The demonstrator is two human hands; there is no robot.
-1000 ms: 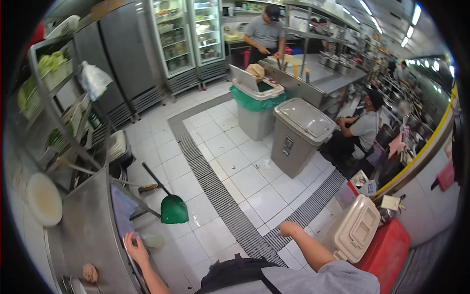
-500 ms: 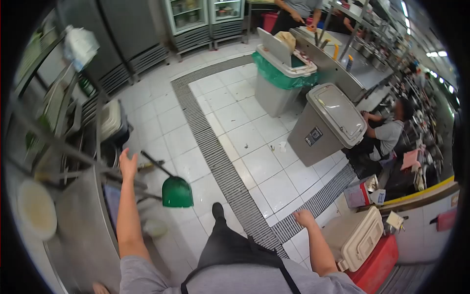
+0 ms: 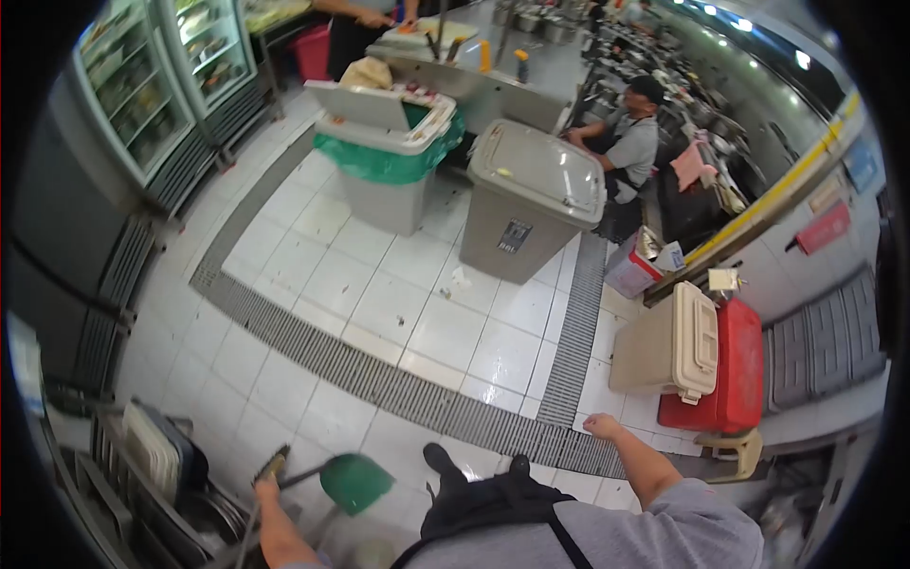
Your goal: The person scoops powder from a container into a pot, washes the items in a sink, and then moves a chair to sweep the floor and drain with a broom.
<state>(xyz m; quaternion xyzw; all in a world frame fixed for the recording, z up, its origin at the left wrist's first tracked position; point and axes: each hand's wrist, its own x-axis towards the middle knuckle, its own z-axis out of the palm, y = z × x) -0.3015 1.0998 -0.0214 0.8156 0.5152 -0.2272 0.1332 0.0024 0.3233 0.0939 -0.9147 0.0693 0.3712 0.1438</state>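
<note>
Green dustpan resting near left, left hand is touching a brownish tool, grip unclear; curled right hand hanging apart.

the dustpan is smooth plastic. the floor tiles look glossy, the drain grate ribbed and matt, like metal. the grey bin is plastic with a shiny lid; the green bag thin, crinkled plastic. the apron is matt cloth.

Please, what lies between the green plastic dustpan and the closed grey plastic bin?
The head view shows white floor tiles crossed by a grey slotted drain.
</note>
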